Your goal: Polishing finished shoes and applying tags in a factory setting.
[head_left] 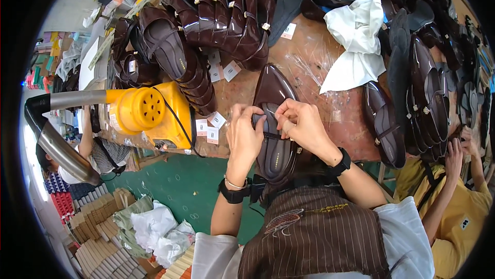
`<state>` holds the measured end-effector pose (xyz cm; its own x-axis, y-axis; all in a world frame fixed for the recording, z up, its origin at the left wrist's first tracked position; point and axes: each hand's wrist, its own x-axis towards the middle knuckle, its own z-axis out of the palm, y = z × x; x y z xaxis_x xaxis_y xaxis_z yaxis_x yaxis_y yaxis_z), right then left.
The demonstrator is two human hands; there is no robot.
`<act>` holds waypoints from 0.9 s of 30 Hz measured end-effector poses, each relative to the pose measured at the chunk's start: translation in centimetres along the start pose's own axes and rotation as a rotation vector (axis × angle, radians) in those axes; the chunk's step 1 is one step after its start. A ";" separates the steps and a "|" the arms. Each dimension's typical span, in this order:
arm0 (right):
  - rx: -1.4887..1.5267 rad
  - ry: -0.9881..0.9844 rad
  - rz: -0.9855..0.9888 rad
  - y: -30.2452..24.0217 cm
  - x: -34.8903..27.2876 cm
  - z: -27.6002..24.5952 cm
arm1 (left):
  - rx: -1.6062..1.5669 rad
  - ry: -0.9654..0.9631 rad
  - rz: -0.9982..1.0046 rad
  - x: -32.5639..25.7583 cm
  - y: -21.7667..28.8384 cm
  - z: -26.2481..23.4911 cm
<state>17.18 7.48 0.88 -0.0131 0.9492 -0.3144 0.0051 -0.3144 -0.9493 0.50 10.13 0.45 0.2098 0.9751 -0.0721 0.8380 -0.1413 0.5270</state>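
Observation:
In front of me a glossy dark brown pointed shoe (275,158) lies with its toe away from me and its heel at the table's near edge. A thin strap crosses its opening, with a small ornament at the right side. My left hand (245,130) is closed, thumb and forefinger pinching at the left rim of the shoe's opening. My right hand (305,125) is closed too, its fingertips pinched together over the opening near the strap. Whatever small thing sits between the right fingertips is hidden.
Rows of matching shoes (227,21) stand at the back left. Left of me is a yellow blower-like machine (149,111) with a metal tube. White cloth or paper (356,42), black insoles (291,3) and small tags (212,134) lie about. At right, a co-worker in yellow (459,222) handles shoes.

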 end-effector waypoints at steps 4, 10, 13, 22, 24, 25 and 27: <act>-0.022 0.000 0.011 0.0 0.1 -0.2 | 0.006 0.112 0.006 -0.4 1.2 -0.1; 0.010 -0.004 0.005 0.3 0.0 0.3 | 0.016 0.128 0.029 -0.4 0.7 0.2; 0.002 0.009 -0.023 0.5 0.2 0.3 | -0.007 0.052 0.021 -0.1 0.5 0.3; -0.119 0.000 -0.029 0.5 -0.5 -0.6 | -0.248 0.080 0.076 -2.8 0.7 -1.4; -0.164 -0.031 -0.078 0.5 -0.4 -0.7 | -0.338 0.181 -0.037 -3.9 1.8 -1.8; -0.162 -0.031 -0.074 0.6 -0.4 -0.5 | -0.337 0.177 -0.040 -4.1 1.8 -1.7; -0.247 0.014 -0.194 0.5 -0.3 -0.3 | -0.441 0.143 -0.119 -4.4 1.9 -1.6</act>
<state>17.44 7.03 0.47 -0.0238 0.9917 -0.1260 0.2467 -0.1163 -0.9621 0.35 5.81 3.16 0.0277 0.9982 -0.0531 0.5519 0.0290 0.8334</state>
